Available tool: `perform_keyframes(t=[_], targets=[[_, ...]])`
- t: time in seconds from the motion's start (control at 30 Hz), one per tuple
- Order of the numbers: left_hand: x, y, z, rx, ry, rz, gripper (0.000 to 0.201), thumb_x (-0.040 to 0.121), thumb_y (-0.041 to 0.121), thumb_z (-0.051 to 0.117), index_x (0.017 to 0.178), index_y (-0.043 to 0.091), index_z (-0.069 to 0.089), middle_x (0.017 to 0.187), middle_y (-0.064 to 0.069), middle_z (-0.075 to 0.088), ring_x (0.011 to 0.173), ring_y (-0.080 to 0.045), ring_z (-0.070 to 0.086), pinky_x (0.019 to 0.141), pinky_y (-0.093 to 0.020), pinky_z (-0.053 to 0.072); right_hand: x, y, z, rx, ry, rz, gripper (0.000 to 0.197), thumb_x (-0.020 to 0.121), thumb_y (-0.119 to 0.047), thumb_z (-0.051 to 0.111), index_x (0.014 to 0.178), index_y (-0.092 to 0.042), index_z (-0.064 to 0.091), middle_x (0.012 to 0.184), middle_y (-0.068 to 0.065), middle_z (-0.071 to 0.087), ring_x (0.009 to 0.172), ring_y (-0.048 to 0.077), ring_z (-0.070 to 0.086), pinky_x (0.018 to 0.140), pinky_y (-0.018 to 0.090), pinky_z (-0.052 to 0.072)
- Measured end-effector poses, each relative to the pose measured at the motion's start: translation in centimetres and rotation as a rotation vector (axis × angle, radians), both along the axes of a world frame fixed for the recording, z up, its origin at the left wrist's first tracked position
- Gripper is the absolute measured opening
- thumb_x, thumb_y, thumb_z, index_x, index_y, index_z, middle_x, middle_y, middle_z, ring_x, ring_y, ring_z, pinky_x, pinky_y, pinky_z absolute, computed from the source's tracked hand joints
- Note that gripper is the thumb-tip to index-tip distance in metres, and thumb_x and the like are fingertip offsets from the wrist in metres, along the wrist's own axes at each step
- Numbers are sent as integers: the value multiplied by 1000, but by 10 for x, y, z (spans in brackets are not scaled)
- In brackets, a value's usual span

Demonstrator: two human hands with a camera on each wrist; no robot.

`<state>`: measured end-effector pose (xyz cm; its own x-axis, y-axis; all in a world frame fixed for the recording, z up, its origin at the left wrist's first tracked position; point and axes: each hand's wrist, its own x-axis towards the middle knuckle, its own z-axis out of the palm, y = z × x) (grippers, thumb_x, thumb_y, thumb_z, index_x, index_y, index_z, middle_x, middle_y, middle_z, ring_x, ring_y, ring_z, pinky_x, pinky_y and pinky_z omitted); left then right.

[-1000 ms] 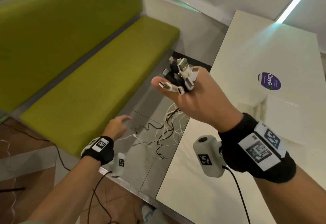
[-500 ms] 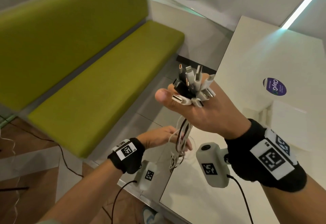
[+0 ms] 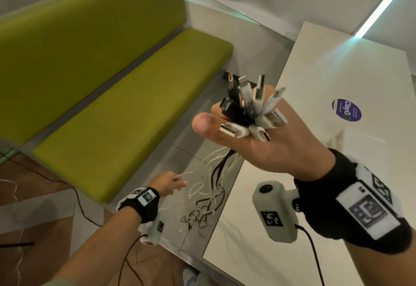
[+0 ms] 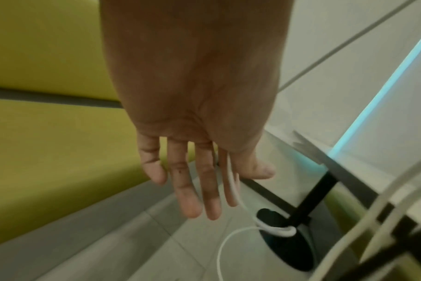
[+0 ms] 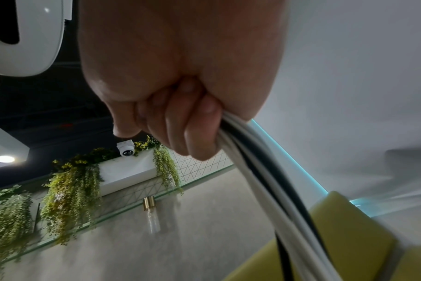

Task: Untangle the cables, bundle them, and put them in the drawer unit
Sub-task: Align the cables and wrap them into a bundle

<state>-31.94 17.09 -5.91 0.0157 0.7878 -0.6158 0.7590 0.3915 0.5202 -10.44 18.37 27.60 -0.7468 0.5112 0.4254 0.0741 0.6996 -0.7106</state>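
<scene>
From the head view alone the fan of plugs is seen: white and black USB-type connectors with metal tips, splayed above the right hand, which is raised over the near-left edge of the glossy white counter. The curled fingers are shown only by the right wrist view, wrapped tightly round the cables; smooth round white and black cords leave the fist toward 5 o'clock. The grip of that hand is thus closed round the bundle just under the plugs.

Below the fist, in the head view, the cords are seen hanging to the tiled floor, ending in a loose tangle at 6 o'clock of the hand. The left hand is held low at 9 o'clock of that tangle. In the left wrist view its fingers are straight and slightly spread, and one thin white cable is pinched between thumb and forefinger, looping down toward a black round base. A padded yellow-green bench lies at 10 o'clock.
</scene>
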Motion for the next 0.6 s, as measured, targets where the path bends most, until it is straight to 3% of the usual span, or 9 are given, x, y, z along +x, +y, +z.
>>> perform_keyframes(t=[0.07, 0.13, 0.23, 0.33, 0.43, 0.5, 0.6], targets=[[-20, -8, -14, -58, 95, 64, 26, 93, 46, 56, 78, 26, 64, 83, 6, 68, 66, -9, 62, 63, -24, 44, 0, -1, 3, 12, -1, -4, 52, 89, -14, 62, 60, -36, 25, 50, -20, 24, 48, -5, 35, 52, 2, 27], [-42, -21, -33, -136, 139, 164, 24, 93, 40, 59, 81, 20, 65, 90, 0, 69, 71, -16, 65, 62, -25, 46, 4, -1, 7, 24, -8, -9, 52, 90, -14, 61, 61, -35, 24, 51, -19, 23, 48, -4, 34, 52, 2, 27], [-70, -39, -54, -160, 53, 453, 16, 92, 21, 64, 93, 6, 70, 90, -10, 73, 70, -26, 71, 61, -32, 55, 5, 0, 9, 44, -31, -37, 52, 91, -17, 61, 61, -36, 23, 50, -19, 22, 48, -4, 33, 51, 3, 26], [-95, -45, -73, -100, -13, 668, 12, 84, 13, 72, 86, 1, 71, 82, -16, 71, 78, -31, 69, 77, -43, 57, 1, -1, 5, 41, -50, -50, 54, 89, -20, 63, 57, -37, 24, 47, -20, 24, 47, -3, 33, 49, 4, 25], [-94, -34, -66, 77, -55, 771, 10, 89, 20, 67, 91, 11, 69, 98, -12, 69, 92, -30, 62, 88, -40, 50, -3, 0, 3, 39, -50, -41, 55, 89, -20, 64, 55, -41, 26, 48, -21, 26, 49, -1, 30, 49, 9, 25], [-85, -27, -51, 194, -52, 779, 19, 96, 21, 56, 102, 9, 69, 100, -6, 62, 93, -24, 54, 82, -31, 40, -4, 1, 2, 53, -65, -38, 55, 89, -19, 63, 55, -42, 27, 49, -22, 26, 48, -2, 31, 50, 10, 25], [-81, -18, -38, 248, -16, 735, 24, 98, 16, 52, 109, 0, 67, 103, -17, 65, 93, -28, 56, 78, -31, 38, -4, 3, -1, 91, -92, -41, 54, 90, -19, 63, 57, -43, 26, 51, -23, 26, 47, -5, 34, 48, 7, 25]])
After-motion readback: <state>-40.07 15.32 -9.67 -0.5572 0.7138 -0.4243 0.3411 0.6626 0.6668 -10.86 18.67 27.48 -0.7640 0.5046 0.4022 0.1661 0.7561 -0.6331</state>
